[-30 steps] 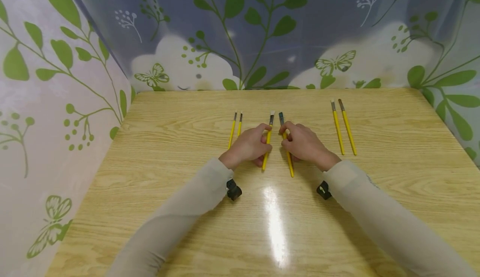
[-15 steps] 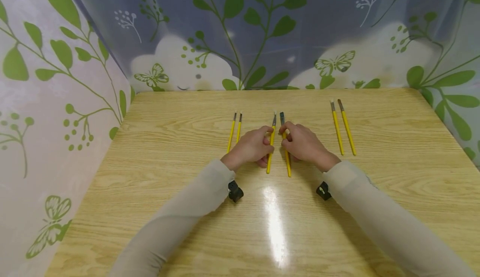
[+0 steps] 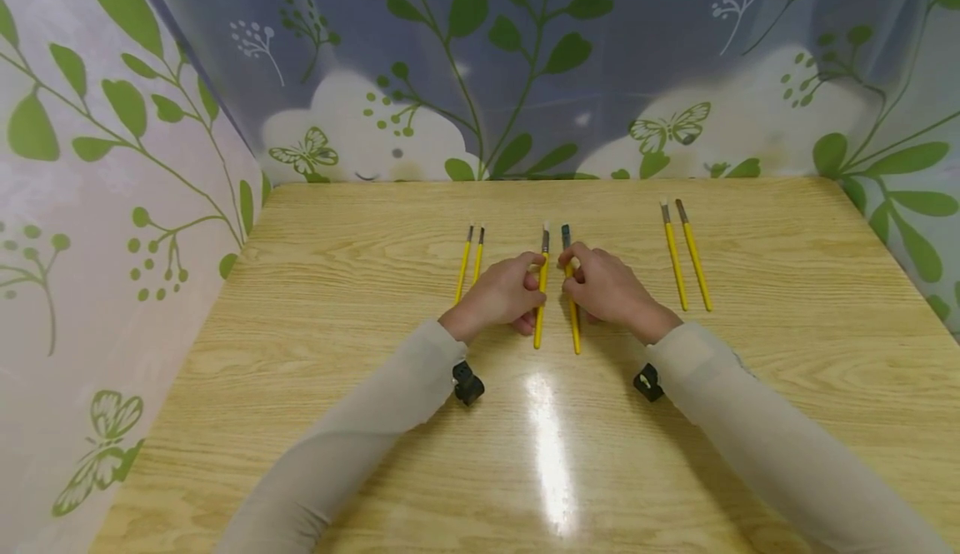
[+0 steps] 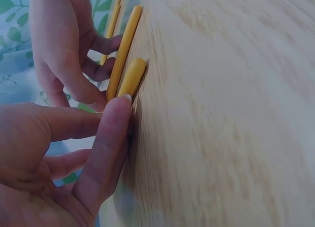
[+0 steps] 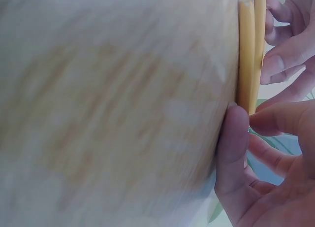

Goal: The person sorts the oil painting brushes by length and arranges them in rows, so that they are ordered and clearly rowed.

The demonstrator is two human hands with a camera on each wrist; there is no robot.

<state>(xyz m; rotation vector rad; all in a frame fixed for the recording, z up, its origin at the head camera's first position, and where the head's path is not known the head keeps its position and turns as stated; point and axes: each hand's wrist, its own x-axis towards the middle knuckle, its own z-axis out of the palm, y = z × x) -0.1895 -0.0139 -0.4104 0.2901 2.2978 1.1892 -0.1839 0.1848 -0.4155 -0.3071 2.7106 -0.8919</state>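
Two yellow-handled paintbrushes lie side by side at mid-table, one under each hand. My left hand (image 3: pixel 504 291) pinches the pale-tipped paintbrush (image 3: pixel 540 312) between thumb and fingers; in the left wrist view the thumb presses near its rounded handle end (image 4: pixel 133 74). My right hand (image 3: pixel 611 287) pinches the dark-tipped flat paintbrush (image 3: pixel 574 325), whose handle (image 5: pixel 245 54) shows in the right wrist view. Both brushes point away from me, a narrow gap between them. Whether their handles touch the wood along their length I cannot tell.
Left of the hands lie two thin yellow paintbrushes (image 3: pixel 463 267), partly hidden by the left hand. Farther right are a pale-tipped paintbrush (image 3: pixel 675 262) and a brown-tipped paintbrush (image 3: pixel 697 262). The wooden table (image 3: pixel 337 287) meets a leaf-patterned curtain (image 3: pixel 420 79) at its back edge.
The left hand's paintbrush has shifted slightly right and turned straighter, closer to the other one. The right hand's paintbrush has swung its handle end slightly left. The other brushes stay put.
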